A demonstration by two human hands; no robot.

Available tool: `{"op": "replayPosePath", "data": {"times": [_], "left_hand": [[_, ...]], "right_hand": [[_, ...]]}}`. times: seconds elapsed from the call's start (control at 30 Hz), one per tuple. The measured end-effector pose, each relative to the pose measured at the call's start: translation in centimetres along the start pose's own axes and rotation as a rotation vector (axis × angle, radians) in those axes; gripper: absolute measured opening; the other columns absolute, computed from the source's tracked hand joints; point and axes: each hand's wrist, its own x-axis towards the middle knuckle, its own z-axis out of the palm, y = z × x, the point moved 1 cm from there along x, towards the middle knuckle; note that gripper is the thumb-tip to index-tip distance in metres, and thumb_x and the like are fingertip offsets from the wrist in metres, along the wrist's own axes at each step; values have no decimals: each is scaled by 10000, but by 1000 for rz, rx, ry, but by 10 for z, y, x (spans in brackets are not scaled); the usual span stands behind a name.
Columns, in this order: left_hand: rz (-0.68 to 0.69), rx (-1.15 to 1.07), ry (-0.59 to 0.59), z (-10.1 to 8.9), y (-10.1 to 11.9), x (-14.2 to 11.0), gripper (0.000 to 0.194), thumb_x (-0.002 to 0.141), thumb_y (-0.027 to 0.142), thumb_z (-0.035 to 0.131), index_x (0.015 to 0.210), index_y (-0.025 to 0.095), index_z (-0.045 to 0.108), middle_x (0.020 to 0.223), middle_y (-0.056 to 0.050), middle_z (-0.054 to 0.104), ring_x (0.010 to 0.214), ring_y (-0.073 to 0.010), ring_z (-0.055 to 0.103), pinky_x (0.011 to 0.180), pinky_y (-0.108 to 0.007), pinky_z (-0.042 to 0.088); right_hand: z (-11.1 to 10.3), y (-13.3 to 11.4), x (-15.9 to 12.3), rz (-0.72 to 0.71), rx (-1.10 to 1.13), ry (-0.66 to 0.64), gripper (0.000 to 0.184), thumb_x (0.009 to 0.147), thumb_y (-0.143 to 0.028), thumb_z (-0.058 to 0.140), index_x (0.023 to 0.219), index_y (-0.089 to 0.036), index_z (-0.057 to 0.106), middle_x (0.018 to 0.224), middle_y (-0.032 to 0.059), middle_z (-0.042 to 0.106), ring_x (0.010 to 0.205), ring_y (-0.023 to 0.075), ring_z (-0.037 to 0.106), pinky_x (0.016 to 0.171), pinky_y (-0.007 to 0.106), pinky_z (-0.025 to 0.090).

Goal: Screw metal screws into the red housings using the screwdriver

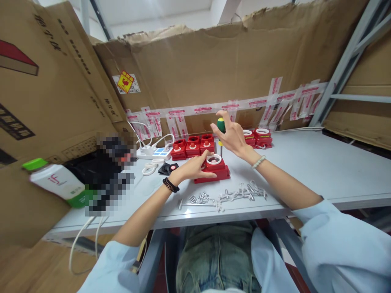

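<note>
My left hand (194, 167) grips the side of a red housing (218, 174), which has a white ring (214, 159) around the round opening on its top. Above its right rear side, my right hand (233, 136) is loosely curled around the green-and-yellow handle of a screwdriver (220, 125). The shaft points straight down beside the housing; its tip is hard to make out. In front of the housing lie a pile of small screws (201, 198), a metal T-shaped rod (198, 204) and more T-shaped metal pieces (244, 193).
Behind stand red units without rings (193, 146) and red units with white rings (262, 138). To the left are a power strip (159, 153), loose white rings (149, 167), black parts (167, 168) and a tilted bottle (58, 183). A tall cardboard sheet (198, 69) closes off the table's back.
</note>
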Motion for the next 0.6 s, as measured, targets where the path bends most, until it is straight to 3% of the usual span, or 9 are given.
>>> {"op": "replayPosePath", "data": {"times": [0.13,0.3,0.47,0.6], "left_hand": [[4,-2,0,0,0,0,705,754,569,686,1295,228,387,1479,-147,482,1271,-347,555,1017,-445,466],[-5,3,-7,0,-1,0,728,748,589,688,1300,236,373,1493,-138,468,1293,-354,536,1029,-449,459],[-19,12,-2,1,0,0,720,743,589,692,1291,240,382,1494,-133,467,1259,-353,564,1000,-443,475],[-10,9,2,1,-1,0,725,743,601,685,1295,237,388,1484,-137,478,1247,-344,575,984,-425,482]], "right_hand": [[0,-3,2,18,-25,-47,388,919,-380,415,1245,-208,537,817,49,677,620,203,556,602,326,382],[-10,7,1,-54,290,-144,387,885,-300,466,1266,-245,508,851,12,660,668,178,586,668,320,456],[-12,11,-2,-3,76,-43,415,877,-455,540,1216,-219,573,715,8,599,603,184,532,670,353,444],[-13,13,-2,-26,200,-137,425,886,-301,468,1307,-244,491,840,26,641,671,181,563,692,351,466]]}}
